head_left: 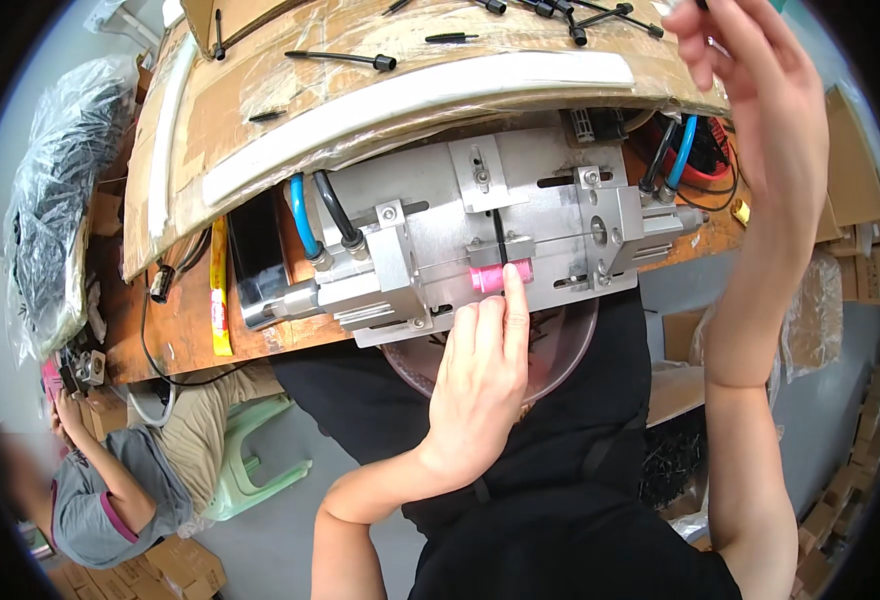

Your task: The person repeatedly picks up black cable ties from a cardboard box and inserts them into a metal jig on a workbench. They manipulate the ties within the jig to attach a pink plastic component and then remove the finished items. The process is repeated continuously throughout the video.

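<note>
My left hand point(485, 375) reaches over the front of a metal clamping fixture point(550, 215). Its index finger is stretched out and touches a thin black rod point(500, 235) at a pink wrapped block point(485, 278); the other fingers are loosely bent. The rod lies across a small metal block in the fixture's middle, below an upright slotted plate point(480, 175). High at the right, my right hand point(750, 60) is raised near the cardboard with its fingers curled. A small dark bit shows at its fingertips, cut off by the picture's top edge.
Several black rods with caps point(345, 58) lie on the plastic-wrapped cardboard point(260, 90) behind the fixture. Blue and black hoses point(305, 215) run into both cylinders. A round bowl point(570, 350) sits below the fixture's front edge. At left, another person point(120, 480) sits by a green stool point(250, 465).
</note>
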The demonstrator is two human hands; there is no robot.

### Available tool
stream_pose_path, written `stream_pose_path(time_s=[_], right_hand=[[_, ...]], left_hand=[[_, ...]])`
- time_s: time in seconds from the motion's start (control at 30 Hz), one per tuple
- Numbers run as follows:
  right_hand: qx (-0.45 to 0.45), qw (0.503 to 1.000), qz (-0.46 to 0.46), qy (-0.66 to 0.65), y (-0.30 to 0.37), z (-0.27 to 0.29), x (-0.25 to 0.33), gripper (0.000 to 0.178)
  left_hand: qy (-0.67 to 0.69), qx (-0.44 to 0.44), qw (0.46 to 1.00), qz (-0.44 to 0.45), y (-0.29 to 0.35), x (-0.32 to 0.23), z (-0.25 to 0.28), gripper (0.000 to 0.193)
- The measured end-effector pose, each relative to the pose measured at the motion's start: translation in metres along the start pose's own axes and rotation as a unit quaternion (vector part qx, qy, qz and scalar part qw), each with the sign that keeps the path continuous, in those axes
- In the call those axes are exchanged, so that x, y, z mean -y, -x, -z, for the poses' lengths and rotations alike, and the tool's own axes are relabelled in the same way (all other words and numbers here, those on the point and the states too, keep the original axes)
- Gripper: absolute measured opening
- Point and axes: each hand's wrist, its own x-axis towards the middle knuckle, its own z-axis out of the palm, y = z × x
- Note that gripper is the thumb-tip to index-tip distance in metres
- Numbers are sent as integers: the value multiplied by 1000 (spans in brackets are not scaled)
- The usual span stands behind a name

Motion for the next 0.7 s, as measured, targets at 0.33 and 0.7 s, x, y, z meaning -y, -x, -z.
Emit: stream_pose_path(time_s=[0.33, 0.7], right_hand=[[201, 955, 122, 183, 178, -63, -25, 57], [233, 937, 87, 247, 189, -73, -47, 63]], left_hand=[[-96, -263, 960, -8, -128, 106, 61, 31], [63, -226, 972, 0, -93, 82, 75, 20]])
